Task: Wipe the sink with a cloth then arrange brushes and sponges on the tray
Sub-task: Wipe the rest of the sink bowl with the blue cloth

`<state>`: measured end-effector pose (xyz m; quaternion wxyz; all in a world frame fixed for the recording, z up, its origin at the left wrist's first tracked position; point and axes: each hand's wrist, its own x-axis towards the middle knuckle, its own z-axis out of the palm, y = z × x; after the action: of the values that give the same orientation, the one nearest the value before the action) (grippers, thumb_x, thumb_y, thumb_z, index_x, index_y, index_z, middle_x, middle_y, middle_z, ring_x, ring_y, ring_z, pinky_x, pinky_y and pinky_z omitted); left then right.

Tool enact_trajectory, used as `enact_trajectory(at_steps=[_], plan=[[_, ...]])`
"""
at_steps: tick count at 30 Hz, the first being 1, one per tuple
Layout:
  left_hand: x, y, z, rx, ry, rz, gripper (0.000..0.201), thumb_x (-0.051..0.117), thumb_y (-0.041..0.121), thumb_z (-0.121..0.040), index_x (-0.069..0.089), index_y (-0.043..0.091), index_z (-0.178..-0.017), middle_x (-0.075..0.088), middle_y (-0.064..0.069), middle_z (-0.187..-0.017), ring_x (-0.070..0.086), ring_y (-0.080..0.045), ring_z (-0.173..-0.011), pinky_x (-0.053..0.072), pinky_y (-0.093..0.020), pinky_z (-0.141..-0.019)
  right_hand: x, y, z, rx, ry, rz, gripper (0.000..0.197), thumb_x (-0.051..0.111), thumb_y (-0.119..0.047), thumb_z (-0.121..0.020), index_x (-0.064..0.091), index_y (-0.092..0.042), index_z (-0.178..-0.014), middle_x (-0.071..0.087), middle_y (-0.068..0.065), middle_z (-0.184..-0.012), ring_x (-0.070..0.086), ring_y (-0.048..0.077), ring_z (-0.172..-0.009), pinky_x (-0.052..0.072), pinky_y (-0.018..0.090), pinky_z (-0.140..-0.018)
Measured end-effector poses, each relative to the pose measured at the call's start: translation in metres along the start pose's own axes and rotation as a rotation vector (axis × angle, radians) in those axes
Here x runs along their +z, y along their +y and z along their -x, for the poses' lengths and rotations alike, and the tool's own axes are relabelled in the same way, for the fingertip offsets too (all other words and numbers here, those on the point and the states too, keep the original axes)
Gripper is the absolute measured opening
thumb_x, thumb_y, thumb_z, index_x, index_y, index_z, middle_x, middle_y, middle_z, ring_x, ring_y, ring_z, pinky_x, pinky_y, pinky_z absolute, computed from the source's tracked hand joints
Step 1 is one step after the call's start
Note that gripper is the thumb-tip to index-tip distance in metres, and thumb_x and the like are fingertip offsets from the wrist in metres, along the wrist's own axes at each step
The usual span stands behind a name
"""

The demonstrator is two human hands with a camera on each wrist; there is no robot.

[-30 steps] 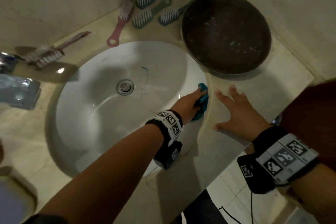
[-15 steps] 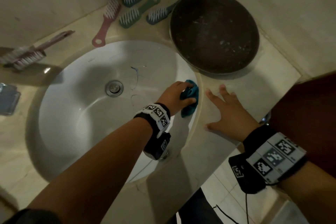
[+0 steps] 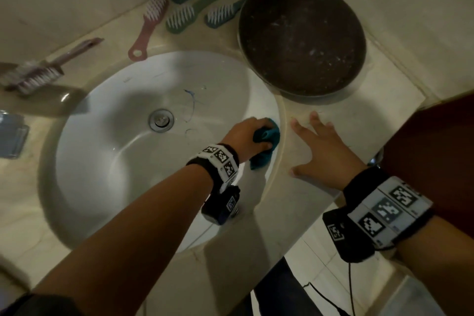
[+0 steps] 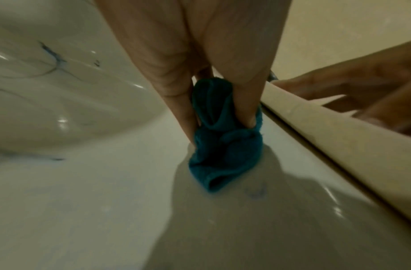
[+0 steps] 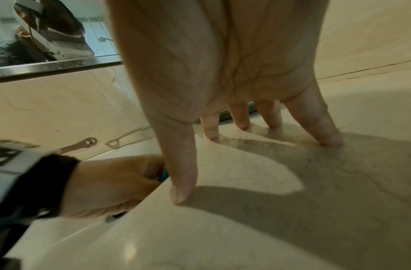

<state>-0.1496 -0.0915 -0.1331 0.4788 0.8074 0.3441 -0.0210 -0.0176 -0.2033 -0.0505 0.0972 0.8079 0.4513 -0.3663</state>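
While the wipe is under way, the desk [image 3: 346,115] carries everything: a pale stone top with the sink [image 3: 107,167] sunk into it, so the basin wall can be reached from the front edge. Tray [image 3: 302,38], dark and round, sits at the far right corner just beside the sink rim, bare inside; judged the drop-off for the second step, not yet begun. Brushes lie on the desk behind the basin: four [image 3: 179,5] grouped just left of the tray, the nearest handle touching or passing under its rim, and one more [image 3: 38,74] well apart at far left. No sponges identifiable. Right hand [image 3: 320,154] lies flat on the desk, fingers spread and straight, holding nothing; likely a brace for leaning in. Left hand [image 3: 246,138] grips the bunched teal cloth [image 4: 222,142], fingers and thumb pinching its upper folds, lower wad pressed on the right inner wall just below the rim. Blue marks [image 3: 191,100] near the drain [image 3: 161,120] remain, so wiping looks unfinished.
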Motion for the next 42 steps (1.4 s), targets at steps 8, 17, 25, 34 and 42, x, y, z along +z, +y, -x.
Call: enact_trajectory(at_steps=[8,17,25,34,42], plan=[[-0.008,-0.036,0.062,-0.084,-0.352,-0.204,0.044,0.066,0.029,-0.085,0.055,0.018,-0.126,0.059,-0.004,-0.127,0.054,-0.022,-0.118,0.035,-0.021,-0.094,-0.002,-0.004,0.004,0.012,0.004,0.019,0.104,0.072,-0.042,-0.077,-0.003,-0.039,-0.149,-0.016,0.001,-0.159,-0.01,0.033,-0.147,0.006,0.041,-0.119],[-0.003,-0.03,0.064,-0.025,-0.329,-0.147,0.044,0.068,0.018,-0.083,0.056,0.018,-0.126,0.06,-0.005,-0.125,0.054,-0.021,-0.116,0.036,-0.022,-0.094,0.001,0.0,0.001,0.008,0.023,0.023,0.105,0.074,-0.042,-0.074,0.0,-0.04,-0.149,-0.014,0.002,-0.16,-0.008,0.035,-0.147,0.007,0.044,-0.119],[-0.024,-0.049,0.088,-0.213,-0.568,-0.415,0.034,0.058,0.026,-0.087,0.061,0.015,-0.12,0.062,-0.005,-0.121,0.056,-0.026,-0.114,0.044,-0.04,-0.102,-0.001,-0.004,0.003,0.003,0.021,0.064,0.103,0.073,-0.04,-0.076,0.001,-0.035,-0.15,-0.012,0.008,-0.16,-0.006,0.038,-0.146,0.006,0.044,-0.119],[-0.032,-0.064,0.091,-0.227,-0.703,-0.464,0.044,0.076,0.015,-0.076,0.065,0.02,-0.118,0.058,-0.004,-0.128,0.056,-0.024,-0.116,0.045,-0.031,-0.097,0.001,0.0,0.0,-0.001,0.025,0.048,0.104,0.073,-0.042,-0.075,0.0,-0.037,-0.15,-0.013,0.005,-0.16,-0.006,0.037,-0.147,0.007,0.044,-0.119],[-0.031,-0.078,0.089,-0.283,-0.471,-0.441,0.036,0.069,0.022,-0.079,0.066,0.021,-0.114,0.065,-0.004,-0.115,0.06,-0.026,-0.108,0.048,-0.036,-0.095,0.003,0.002,-0.001,-0.011,0.029,0.032,0.103,0.072,-0.042,-0.076,-0.001,-0.038,-0.149,-0.014,0.002,-0.16,-0.006,0.035,-0.147,0.008,0.045,-0.119]])
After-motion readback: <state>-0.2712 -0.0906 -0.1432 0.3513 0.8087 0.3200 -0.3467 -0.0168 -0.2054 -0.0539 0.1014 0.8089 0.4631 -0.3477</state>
